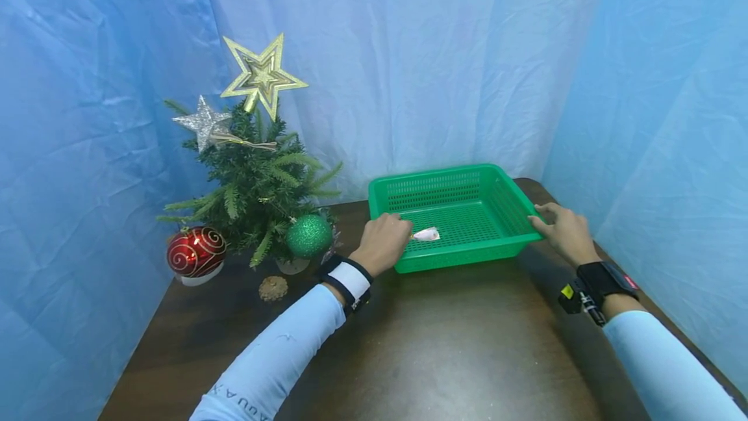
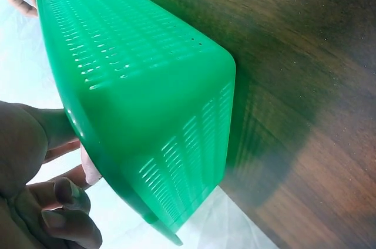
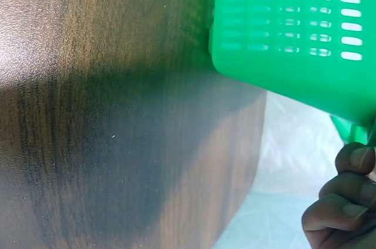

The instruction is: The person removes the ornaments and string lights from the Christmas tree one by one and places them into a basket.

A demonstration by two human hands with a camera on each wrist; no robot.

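Note:
A green plastic basket (image 1: 456,255) with slotted walls stands on the brown table. My left hand (image 1: 382,239) is over the basket's near left rim, fingers curled. From these fingers a small white and pink piece (image 1: 426,234) sticks out over the basket; its held end is hidden. The left wrist view shows a pale pink bit of it (image 2: 89,167) between the fingers, behind the rim. At the near right corner, my right hand (image 1: 563,229) grips the basket's rim between thumb and fingers. In the right wrist view, the curled fingers (image 3: 346,187) show at the lower right.
Left of the basket stands a small Christmas tree (image 1: 251,180) bearing a gold star (image 1: 263,76), a silver star (image 1: 203,122), a red bauble (image 1: 196,252) and a green glitter bauble (image 1: 308,236). A small brown ornament (image 1: 273,288) lies before it. Blue curtains (image 1: 409,70) enclose the table (image 1: 467,343).

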